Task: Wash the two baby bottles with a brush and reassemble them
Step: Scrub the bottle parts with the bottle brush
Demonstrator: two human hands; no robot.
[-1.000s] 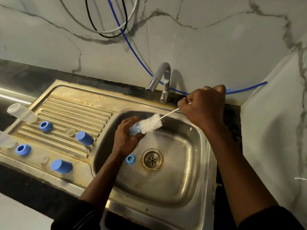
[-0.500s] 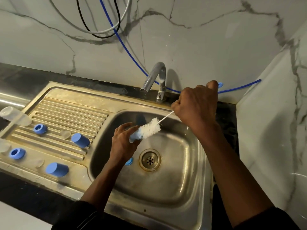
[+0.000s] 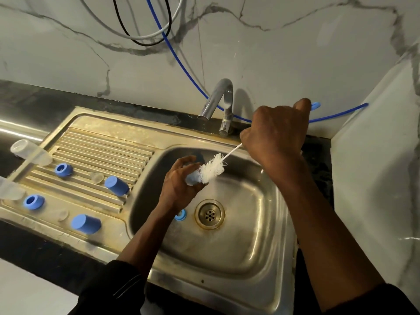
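Over the steel sink basin (image 3: 250, 235), my left hand (image 3: 179, 185) grips a small blue bottle part (image 3: 192, 178). My right hand (image 3: 275, 133) holds the white bottle brush (image 3: 212, 168) by its thin handle, and the bristles press against that blue part. A blue ring (image 3: 180, 215) lies in the basin beside the drain (image 3: 210, 214). On the drainboard (image 3: 102, 146) lie two clear bottles (image 3: 29, 153) (image 3: 9, 189), two blue rings (image 3: 62, 169) (image 3: 33, 201), two blue caps (image 3: 116, 185) (image 3: 86, 223) and two clear teats (image 3: 97, 177) (image 3: 63, 215).
The tap (image 3: 218, 98) stands behind the basin, with no water running. A blue hose (image 3: 181, 64) and other cables hang on the marble wall. A white marble side wall (image 3: 375, 178) closes off the right. Black counter (image 3: 34, 98) borders the sink.
The brush and the blue part stay together over the basin; the bristles have shifted slightly along the part. The view has drifted a little.
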